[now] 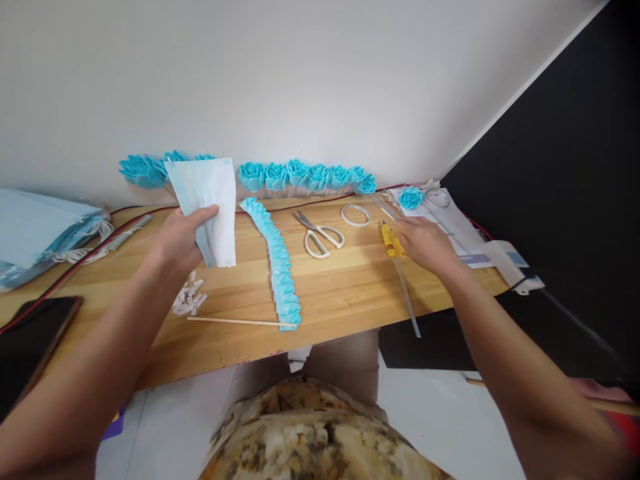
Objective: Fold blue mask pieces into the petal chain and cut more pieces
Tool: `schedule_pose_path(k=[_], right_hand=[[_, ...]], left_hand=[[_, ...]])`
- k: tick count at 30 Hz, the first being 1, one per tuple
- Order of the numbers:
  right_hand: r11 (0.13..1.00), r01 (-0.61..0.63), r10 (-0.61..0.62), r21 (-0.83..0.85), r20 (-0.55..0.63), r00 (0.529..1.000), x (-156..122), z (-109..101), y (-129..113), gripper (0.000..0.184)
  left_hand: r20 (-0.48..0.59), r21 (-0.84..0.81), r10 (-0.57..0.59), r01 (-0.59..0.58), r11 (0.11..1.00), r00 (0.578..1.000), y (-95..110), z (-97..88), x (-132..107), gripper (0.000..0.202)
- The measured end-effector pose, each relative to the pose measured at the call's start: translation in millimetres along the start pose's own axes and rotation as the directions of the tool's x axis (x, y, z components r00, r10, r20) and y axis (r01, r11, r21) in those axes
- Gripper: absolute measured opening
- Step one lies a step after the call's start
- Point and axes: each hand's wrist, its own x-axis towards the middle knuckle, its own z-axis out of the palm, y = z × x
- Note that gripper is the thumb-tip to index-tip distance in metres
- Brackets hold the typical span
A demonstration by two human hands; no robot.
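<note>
My left hand pinches a light blue and white face mask, opened out, with the thumb on its front. On the right, my right hand is closed around a yellow glue gun; the fingers partly cover it. A long clear glue stick runs from its rear towards the table's front edge. Between my hands lies a pleated blue strip, its near end touching a thin wooden stick. White-handled scissors and a ring of white tape lie nearby.
Blue folded flowers line the wall, and another flower sits on white paper at right. A stack of masks, a phone and small white pieces are at left. Red-black wires cross the wooden table.
</note>
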Motion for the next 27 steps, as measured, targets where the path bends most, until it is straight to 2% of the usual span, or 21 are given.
schedule_pose_path(k=[2, 4, 8, 10, 13, 15, 17, 19, 21, 24, 27], right_hand=[[0.996, 0.084, -0.084, -0.024, 0.01, 0.996, 25.0, -1.0, -22.7, 0.036], [0.991, 0.116, -0.112, -0.071, 0.056, 0.992, 49.3, 6.9, -40.7, 0.035], [0.988, 0.064, -0.049, -0.139, 0.107, 0.993, 86.0, 28.1, -56.4, 0.037], [0.99, 0.022, -0.007, -0.142, 0.107, 0.994, 95.9, 30.3, -58.8, 0.04], [0.99, -0.011, 0.024, -0.143, 0.089, 0.996, 97.7, 20.1, -67.6, 0.037], [0.992, 0.012, -0.005, -0.128, 0.058, 0.998, 90.3, 9.9, -81.0, 0.038], [0.999, 0.027, -0.022, -0.043, 0.108, 0.994, 79.4, 2.3, -99.5, 0.042], [0.994, 0.109, -0.112, 0.027, 0.191, 0.975, 69.6, -0.9, -119.6, 0.042], [0.991, 0.129, -0.134, 0.04, 0.188, 0.973, 64.7, -0.3, -137.0, 0.045], [0.994, 0.084, -0.094, 0.067, 0.169, 0.981, 67.7, 2.3, -151.1, 0.053], [0.986, -0.027, -0.01, 0.163, 0.225, 0.974, 74.9, 0.8, -146.5, 0.051]], left_hand=[[0.007, 0.019, -0.004, 0.003, 1.0, 1.0, -0.4, -1.8, -0.9, 0.027], [0.042, 0.032, 0.002, -0.004, 0.999, 0.999, -1.1, -6.0, -1.6, 0.031], [0.066, 0.061, 0.001, -0.005, 0.998, 0.998, -1.2, -19.8, -1.2, 0.039], [0.052, 0.058, 0.002, -0.005, 0.998, 0.999, -1.1, -27.2, 0.6, 0.041], [0.015, 0.081, 0.01, -0.011, 0.997, 1.0, -2.6, -36.7, 6.0, 0.043], [0.014, 0.124, 0.007, -0.009, 0.992, 1.0, -4.2, -41.9, 10.5, 0.043], [0.026, 0.153, 0.003, -0.007, 0.988, 1.0, -5.4, -45.7, 14.6, 0.042], [0.035, 0.154, -0.001, -0.004, 0.988, 0.999, -5.8, -47.7, 17.5, 0.042], [0.048, 0.147, -0.003, -0.004, 0.989, 0.999, -5.3, -47.8, 18.7, 0.043], [0.086, 0.147, 0.015, -0.028, 0.989, 0.996, -4.3, -45.4, 17.5, 0.05], [0.137, 0.146, 0.018, -0.038, 0.989, 0.99, -3.4, -42.2, 13.8, 0.054]])
